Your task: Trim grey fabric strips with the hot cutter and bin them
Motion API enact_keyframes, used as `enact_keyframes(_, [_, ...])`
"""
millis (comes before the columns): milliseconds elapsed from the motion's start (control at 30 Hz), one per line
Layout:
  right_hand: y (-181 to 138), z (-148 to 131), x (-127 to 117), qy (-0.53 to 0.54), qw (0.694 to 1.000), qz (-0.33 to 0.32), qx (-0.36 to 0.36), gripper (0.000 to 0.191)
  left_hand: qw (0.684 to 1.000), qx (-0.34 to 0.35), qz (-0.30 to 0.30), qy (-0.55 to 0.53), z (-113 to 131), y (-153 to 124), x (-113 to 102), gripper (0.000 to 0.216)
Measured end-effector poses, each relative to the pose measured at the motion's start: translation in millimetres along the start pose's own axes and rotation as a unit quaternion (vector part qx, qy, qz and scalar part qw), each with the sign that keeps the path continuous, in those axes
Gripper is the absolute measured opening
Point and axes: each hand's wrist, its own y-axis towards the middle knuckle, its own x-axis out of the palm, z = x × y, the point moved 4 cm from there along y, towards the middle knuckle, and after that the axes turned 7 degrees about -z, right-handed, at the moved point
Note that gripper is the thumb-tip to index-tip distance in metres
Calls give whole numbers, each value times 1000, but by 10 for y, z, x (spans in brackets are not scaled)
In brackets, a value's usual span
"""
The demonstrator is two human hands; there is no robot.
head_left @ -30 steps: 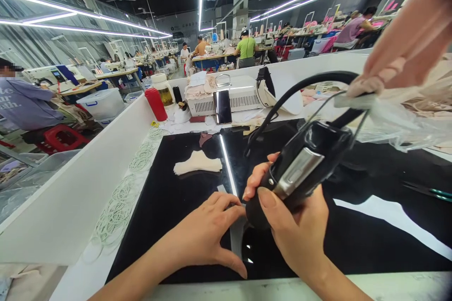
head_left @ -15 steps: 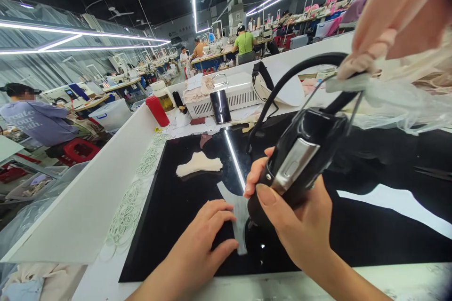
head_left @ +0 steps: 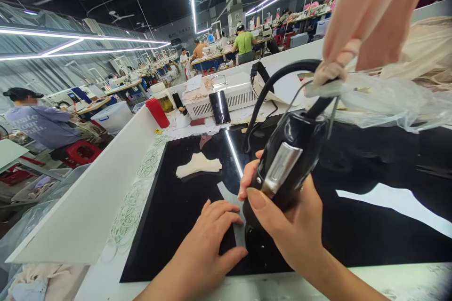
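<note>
My right hand (head_left: 282,225) is closed around a black corded hand tool (head_left: 294,136) with a silver metal plate. The tool tilts, its thick cable curving out of the top; its lower end is mostly hidden behind my fingers. A twisted pale pink cloth (head_left: 334,68) is tied to the wire loop at its top. My left hand (head_left: 212,233) rests with fingers spread on a thin grey translucent cut piece (head_left: 239,235), which lies on the glossy black board (head_left: 169,230) just left of the tool. Farther back sits a small stack of cream fabric pieces (head_left: 198,164).
A white cut piece (head_left: 391,197) lies on the board's right side. Pale green cord coils (head_left: 125,214) line the left edge beside a white side wall (head_left: 81,202). Behind stand a phone (head_left: 219,107), a red container (head_left: 157,112) and a white vented box (head_left: 240,99). Plastic-wrapped fabric (head_left: 391,99) is at right.
My right hand and the tool have shifted left, with the tied cloth swinging left too. My left hand has slid slightly right, farther onto the grey piece.
</note>
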Motion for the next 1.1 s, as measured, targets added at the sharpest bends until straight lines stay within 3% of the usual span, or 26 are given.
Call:
enact_keyframes(133, [-5,16,6,7,1000,-5,11,42,1000,-1,2,1,62,23,-30,34])
enact_keyframes(800, [-26,40,-20,-9,1000,-10,13,41,1000,15,19,0,115,88,-103,41])
enact_keyframes(1100, [-7,10,-35,-30,1000,-5,-4,33,1000,21,18,7,100,115,-121,48])
